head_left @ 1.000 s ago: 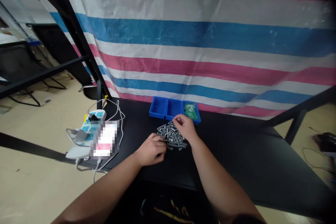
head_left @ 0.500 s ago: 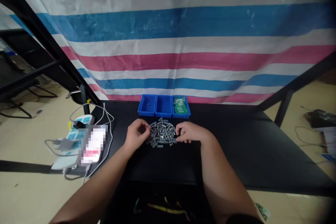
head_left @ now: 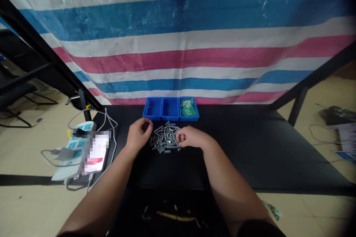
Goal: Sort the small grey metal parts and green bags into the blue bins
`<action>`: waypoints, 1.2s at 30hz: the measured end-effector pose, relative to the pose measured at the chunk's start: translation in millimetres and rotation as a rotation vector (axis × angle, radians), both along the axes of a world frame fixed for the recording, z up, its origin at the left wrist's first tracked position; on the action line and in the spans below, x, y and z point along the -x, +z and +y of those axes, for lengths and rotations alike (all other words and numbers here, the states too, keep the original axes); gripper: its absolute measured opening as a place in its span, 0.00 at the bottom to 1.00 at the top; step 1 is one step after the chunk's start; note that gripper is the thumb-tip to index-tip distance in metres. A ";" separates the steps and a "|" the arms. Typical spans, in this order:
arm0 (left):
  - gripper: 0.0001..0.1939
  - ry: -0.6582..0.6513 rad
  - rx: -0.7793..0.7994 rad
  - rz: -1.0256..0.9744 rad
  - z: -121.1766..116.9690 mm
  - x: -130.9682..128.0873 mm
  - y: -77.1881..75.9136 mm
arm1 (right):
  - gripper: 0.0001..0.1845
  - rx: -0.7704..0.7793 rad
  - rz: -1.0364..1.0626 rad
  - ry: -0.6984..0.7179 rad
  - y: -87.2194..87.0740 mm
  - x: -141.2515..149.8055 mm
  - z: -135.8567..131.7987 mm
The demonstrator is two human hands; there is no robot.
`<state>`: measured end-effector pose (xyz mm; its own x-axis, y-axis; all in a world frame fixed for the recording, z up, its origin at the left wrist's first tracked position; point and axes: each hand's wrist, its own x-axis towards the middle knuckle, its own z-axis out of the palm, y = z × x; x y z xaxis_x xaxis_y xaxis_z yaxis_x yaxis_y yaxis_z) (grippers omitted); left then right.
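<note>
l hand (head_left: 138,135) has pulled back off the pile to its far-left edge, fingers bunched together, hovering just above the desk; can't tell if the grip holds anything. r hand (head_left: 191,137) now sits at the pile's right edge, fingers curled in, grip closed-ish, contents hidden too. so both hands now flank the pile instead of working over it, and the head view has swung round to centre it.

pile of small grey cylindrical parts (head_left: 164,137) lies loose on the black desk (head_left: 244,159), btwn the hands, just near of the blue 3-compartment tray (head_left: 170,119). green printed packet (head_left: 188,107) lies in the tray's r compartment, small dark piece (head_left: 149,106) in its l one, middle one shows nothing.

left on the desk: pixelated-out object (head_left: 96,152) beside a white power strip (head_left: 75,144), w/ white cables (head_left: 111,126) trailing. far side: pink, white & blue striped tarp (head_left: 178,59) hanging behind a black metal frame (head_left: 33,37). tiled floor (head_left: 33,200) shows both sides.
</note>
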<state>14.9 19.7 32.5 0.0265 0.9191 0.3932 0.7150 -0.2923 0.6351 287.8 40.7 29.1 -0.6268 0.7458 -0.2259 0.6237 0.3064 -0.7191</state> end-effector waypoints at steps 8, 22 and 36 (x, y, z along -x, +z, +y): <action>0.04 -0.095 0.074 0.073 -50.6 14.5 -34.1 | 0.05 -0.193 -0.206 -0.089 12.9 19.9 -14.4; 0.10 -0.259 0.094 0.094 -51.7 11.2 -40.2 | 0.05 -0.315 -0.234 -0.207 4.4 31.6 -15.5; 0.08 -0.272 0.113 0.108 -51.0 14.2 -41.7 | 0.12 -0.287 -0.344 -0.188 -1.7 33.3 -13.6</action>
<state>0.7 -31.4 -9.2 0.3134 0.9102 0.2707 0.6853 -0.4141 0.5991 254.5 27.1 27.4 -0.4006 0.9012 -0.1653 0.8738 0.3215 -0.3648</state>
